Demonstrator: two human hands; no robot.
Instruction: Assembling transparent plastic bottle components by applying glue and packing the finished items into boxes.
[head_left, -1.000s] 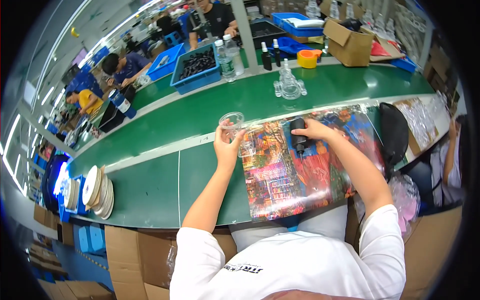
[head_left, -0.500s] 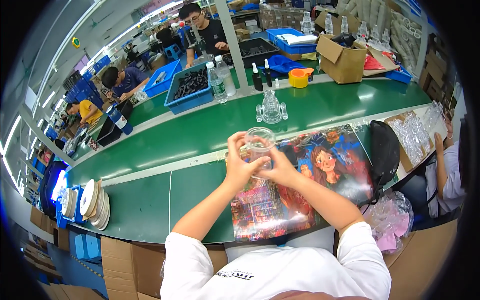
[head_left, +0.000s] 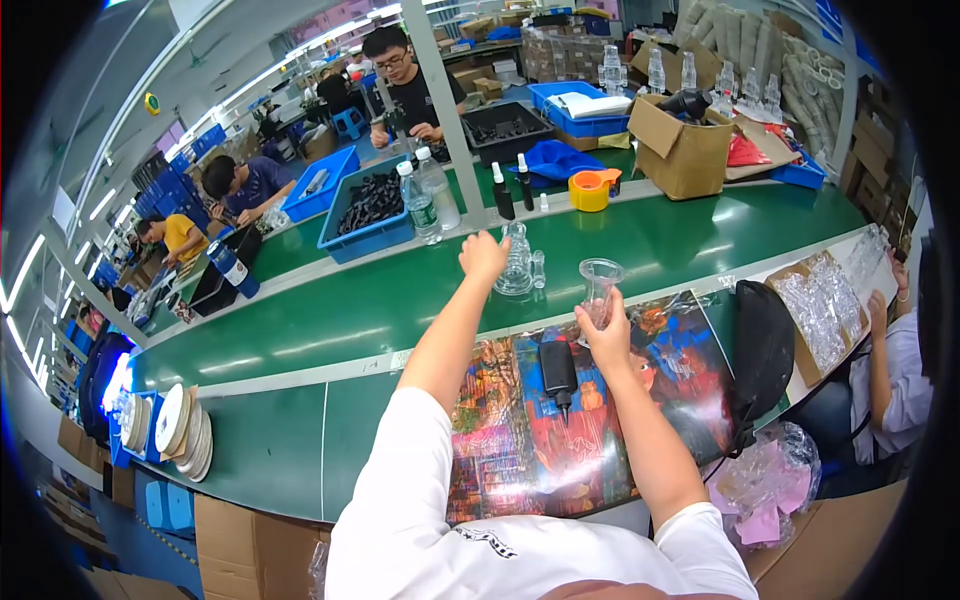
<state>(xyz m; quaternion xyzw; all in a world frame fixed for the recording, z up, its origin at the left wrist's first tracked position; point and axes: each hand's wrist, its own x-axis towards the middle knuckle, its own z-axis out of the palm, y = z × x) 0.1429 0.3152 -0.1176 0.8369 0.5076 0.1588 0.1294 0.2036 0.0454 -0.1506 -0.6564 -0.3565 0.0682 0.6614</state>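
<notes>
My right hand (head_left: 608,338) is closed around a clear, flared plastic cup (head_left: 601,272), held upright above the near edge of the green bench. My left hand (head_left: 484,258) reaches forward, its fingers curled at the left side of a clear, tower-shaped plastic piece (head_left: 515,265) standing on the bench. One small side cylinder (head_left: 539,268) shows at the tower's right; its left side is hidden by my hand. Below and between my arms, a black squeeze bottle (head_left: 558,370) with a thin nozzle lies on a glossy printed poster (head_left: 590,470).
Beyond the tower stand two clear bottles (head_left: 420,212), two black white-capped bottles (head_left: 502,195), a yellow tape roll (head_left: 588,192) and a cardboard box (head_left: 680,150). A black bag (head_left: 762,350) lies right of the poster. White spools (head_left: 185,435) sit left. Co-workers (head_left: 410,90) work across the bench.
My hands have parted: the left let go of the cup and moved forward to the tower piece, while the right carried the cup rightward. The black squeeze bottle is now fully uncovered.
</notes>
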